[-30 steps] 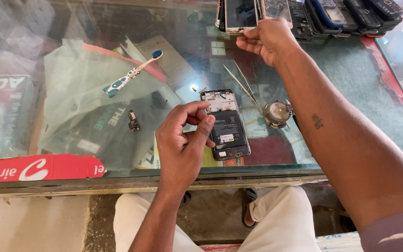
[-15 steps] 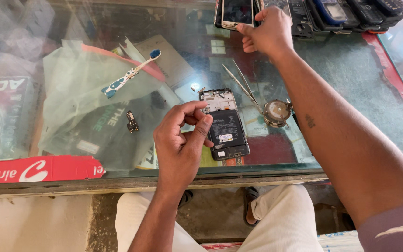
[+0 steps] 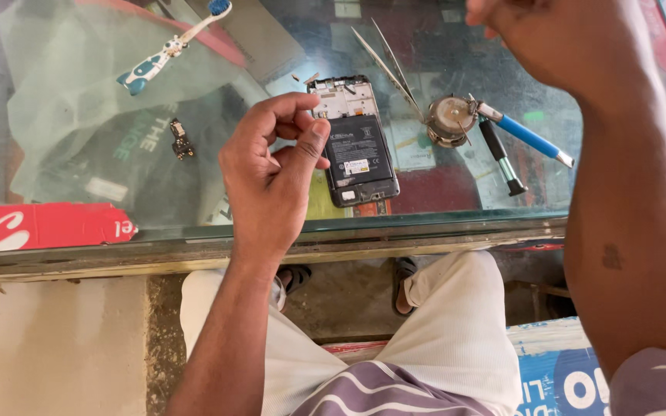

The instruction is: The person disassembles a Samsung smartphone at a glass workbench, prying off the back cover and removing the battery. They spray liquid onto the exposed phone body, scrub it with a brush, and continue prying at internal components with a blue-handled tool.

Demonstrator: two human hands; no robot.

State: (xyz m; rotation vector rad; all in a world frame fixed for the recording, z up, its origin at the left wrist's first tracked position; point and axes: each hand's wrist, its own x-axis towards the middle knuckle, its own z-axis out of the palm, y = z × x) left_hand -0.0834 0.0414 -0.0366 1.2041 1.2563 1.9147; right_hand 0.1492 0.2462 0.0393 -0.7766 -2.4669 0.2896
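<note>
An opened phone (image 3: 356, 146) with its black battery showing lies face down on the glass counter (image 3: 456, 192). My left hand (image 3: 271, 181) hovers just left of it. Its thumb and forefinger are pinched together by the phone's upper left corner, and anything between them is too small to see. My right hand (image 3: 556, 38) is raised at the top right above the counter. Its fingers are curled and partly cut off by the frame edge, so I cannot see whether it holds anything.
Metal tweezers (image 3: 391, 65) lie beside a small round tin (image 3: 449, 119), with a blue-handled screwdriver (image 3: 526, 135) and a black one (image 3: 499, 158) to its right. A toothbrush (image 3: 167, 50) and a small dark part (image 3: 181, 140) lie to the left. A red sticker (image 3: 48, 227) runs along the front edge.
My right hand has drawn back from the row of phones at the far edge toward me. The view has tipped down and closer. My left hand stays pinched by the opened phone.
</note>
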